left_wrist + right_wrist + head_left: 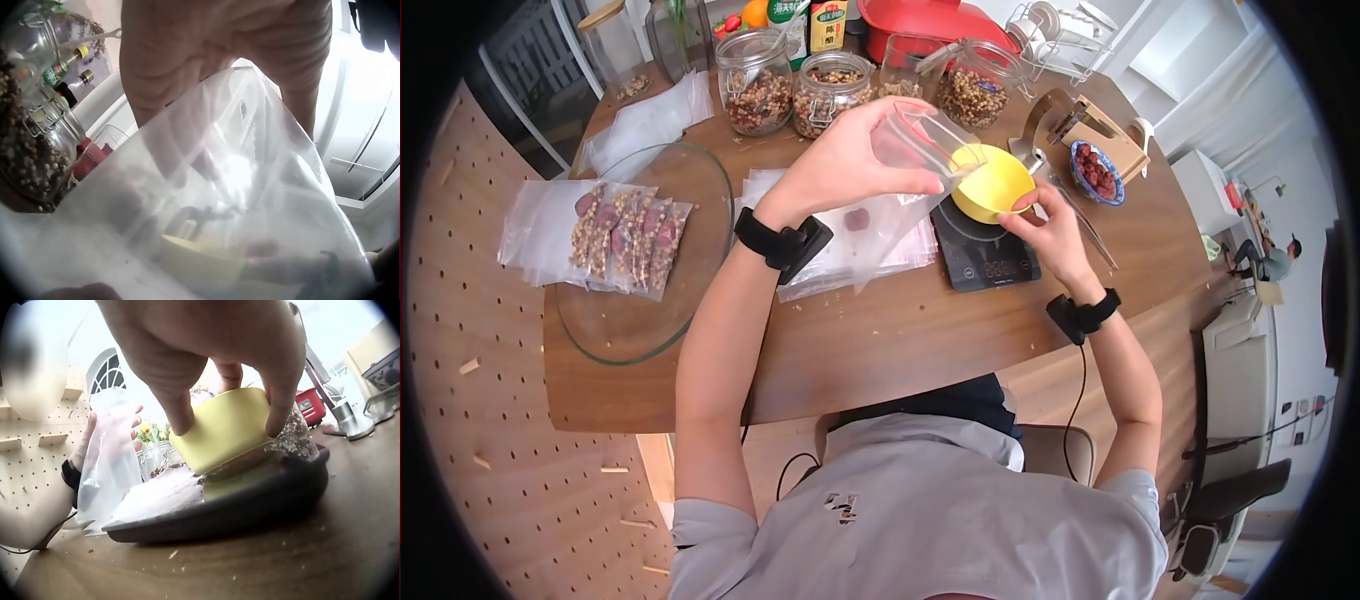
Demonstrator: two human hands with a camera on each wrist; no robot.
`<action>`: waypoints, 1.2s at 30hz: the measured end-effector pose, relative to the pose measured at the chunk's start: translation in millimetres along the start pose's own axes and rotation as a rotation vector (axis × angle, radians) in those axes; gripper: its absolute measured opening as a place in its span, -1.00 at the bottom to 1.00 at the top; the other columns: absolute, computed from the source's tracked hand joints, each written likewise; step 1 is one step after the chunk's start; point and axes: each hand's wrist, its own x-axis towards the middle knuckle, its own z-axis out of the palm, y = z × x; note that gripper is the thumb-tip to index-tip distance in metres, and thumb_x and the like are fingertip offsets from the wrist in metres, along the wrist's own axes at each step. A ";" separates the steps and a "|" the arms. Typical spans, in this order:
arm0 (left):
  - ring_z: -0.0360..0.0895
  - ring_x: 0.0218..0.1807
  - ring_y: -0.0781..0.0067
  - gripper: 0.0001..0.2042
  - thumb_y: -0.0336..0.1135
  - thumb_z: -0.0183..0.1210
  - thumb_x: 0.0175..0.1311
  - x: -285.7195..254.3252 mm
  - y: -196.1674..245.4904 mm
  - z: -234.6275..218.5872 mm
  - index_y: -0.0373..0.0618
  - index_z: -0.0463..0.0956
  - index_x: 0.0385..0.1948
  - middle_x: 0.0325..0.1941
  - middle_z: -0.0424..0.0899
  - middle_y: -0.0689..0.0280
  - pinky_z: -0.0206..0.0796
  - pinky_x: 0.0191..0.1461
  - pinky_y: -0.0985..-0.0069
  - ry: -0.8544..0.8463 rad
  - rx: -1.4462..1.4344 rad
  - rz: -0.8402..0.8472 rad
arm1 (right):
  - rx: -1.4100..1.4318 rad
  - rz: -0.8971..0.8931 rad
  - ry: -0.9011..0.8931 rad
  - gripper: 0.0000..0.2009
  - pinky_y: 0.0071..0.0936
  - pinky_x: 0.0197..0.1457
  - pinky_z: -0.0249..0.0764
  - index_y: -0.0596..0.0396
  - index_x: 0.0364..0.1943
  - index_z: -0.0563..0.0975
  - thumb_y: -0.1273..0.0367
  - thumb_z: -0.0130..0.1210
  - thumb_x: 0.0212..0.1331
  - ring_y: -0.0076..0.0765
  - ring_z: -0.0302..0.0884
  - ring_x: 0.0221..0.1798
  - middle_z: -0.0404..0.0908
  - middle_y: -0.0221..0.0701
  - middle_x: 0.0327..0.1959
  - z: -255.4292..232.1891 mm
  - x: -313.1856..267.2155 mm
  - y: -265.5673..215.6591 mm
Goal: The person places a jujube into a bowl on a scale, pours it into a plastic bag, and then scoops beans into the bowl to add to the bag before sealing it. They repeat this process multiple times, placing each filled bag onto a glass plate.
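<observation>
My left hand [840, 160] holds a clear plastic bag [250, 162] near its top and spreads its mouth. The bag hangs over a pile of flat plastic bags [810, 280], and a dark red slice [857, 218] shows at its lower part. With fingers and thumb on the rim, my right hand [1048, 225] grips a yellow bowl [225, 428]. The bowl is tilted just above a black kitchen scale [990, 265], beside the bag's mouth. What the bowl contains is hidden in the wrist views.
Glass jars of mixed grains [755, 95] line the back of the table. Several filled bags [630, 240] lie on a glass tray [700, 310] at left. At right are a blue patterned bowl of red dates [1097, 172] and metal tongs [1090, 225].
</observation>
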 end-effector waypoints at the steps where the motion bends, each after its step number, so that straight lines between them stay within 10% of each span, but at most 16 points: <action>1: 0.60 0.10 0.42 -0.24 -0.12 0.61 -0.04 0.9 -4.5 0.5 -0.25 0.49 0.22 0.06 0.67 0.23 0.43 0.23 0.45 -0.017 0.009 0.012 | -0.019 -0.015 0.000 -0.69 -0.19 0.39 0.47 0.17 -0.29 0.58 0.31 0.50 0.08 -0.06 0.39 0.46 0.31 0.00 0.46 -0.3 -3.1 1.9; 9: 0.59 0.14 0.50 -0.29 -0.37 0.57 0.02 0.2 6.9 12.2 -0.16 0.44 0.28 0.04 0.61 0.37 0.45 0.24 0.45 -0.134 0.043 0.017 | -0.030 -0.307 -0.002 -0.48 -0.10 0.50 0.26 0.00 0.17 0.56 0.23 0.45 0.11 0.03 0.07 0.63 0.14 0.02 0.56 8.5 -25.9 -101.6; 18: 0.54 0.26 0.32 0.04 -0.27 0.64 -0.13 -0.6 9.3 25.5 -0.25 0.15 0.45 0.21 0.57 0.15 0.38 0.35 0.33 -0.065 -0.061 0.073 | 0.350 -0.146 -0.100 -0.78 -0.35 0.36 0.37 0.13 -0.44 0.61 0.32 0.35 0.28 -0.37 0.47 0.33 0.49 -0.12 0.35 24.4 -2.6 -128.9; 36: 0.59 0.08 0.46 -0.13 -0.25 0.67 -0.15 -1.8 21.8 -6.6 -0.25 0.38 0.28 0.07 0.62 0.25 0.44 0.21 0.43 0.078 -0.042 0.050 | 0.401 -0.229 -0.399 -0.90 -0.43 0.22 0.52 0.17 -0.32 0.57 0.49 0.28 0.30 -0.48 0.54 0.19 0.52 -0.22 0.29 19.3 62.1 -155.0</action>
